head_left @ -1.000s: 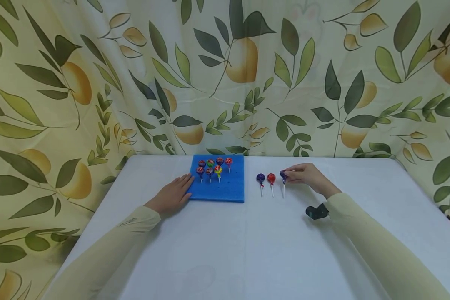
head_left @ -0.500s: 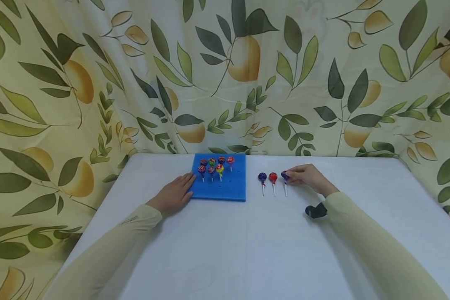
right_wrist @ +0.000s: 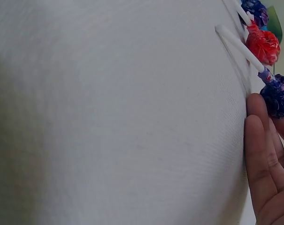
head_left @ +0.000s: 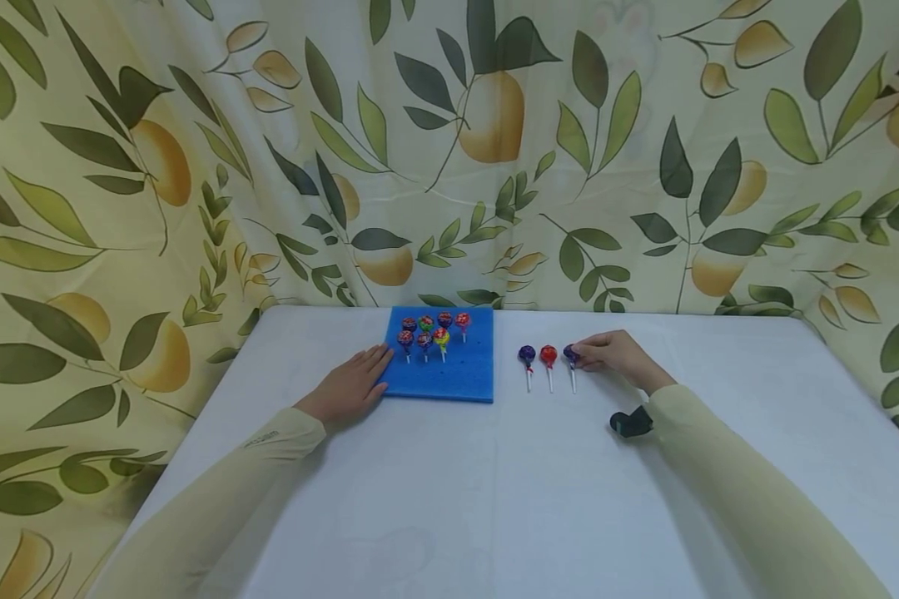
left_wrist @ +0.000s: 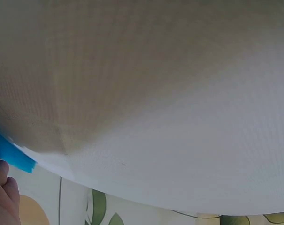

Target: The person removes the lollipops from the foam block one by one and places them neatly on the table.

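A row of three lollipops lies on the white tabletop right of the blue foam board (head_left: 449, 384): a dark purple lollipop (head_left: 527, 354), a red lollipop (head_left: 548, 357) and another purple lollipop (head_left: 572, 353). The right hand (head_left: 616, 358) pinches the rightmost one by its wrapped head; its white stick (right_wrist: 238, 46) points toward the person. In the right wrist view, the fingers (right_wrist: 261, 154) lie along the cloth below the purple head (right_wrist: 278, 96). The left hand (head_left: 350, 384) rests flat, fingertips on the board's left edge. Several lollipops (head_left: 425, 340) stand upright in the board.
A white cloth covers the table (head_left: 449, 491). Behind it hangs a curtain (head_left: 322, 191) printed with leaves and fruit. A black wrist camera (head_left: 632, 423) sits under the right sleeve, close over the table. The board's front half (head_left: 419, 381) has small holes.
The head view has shifted slightly, so everything appears a little further right. Both hands and the lollipops otherwise keep nearly the same places.
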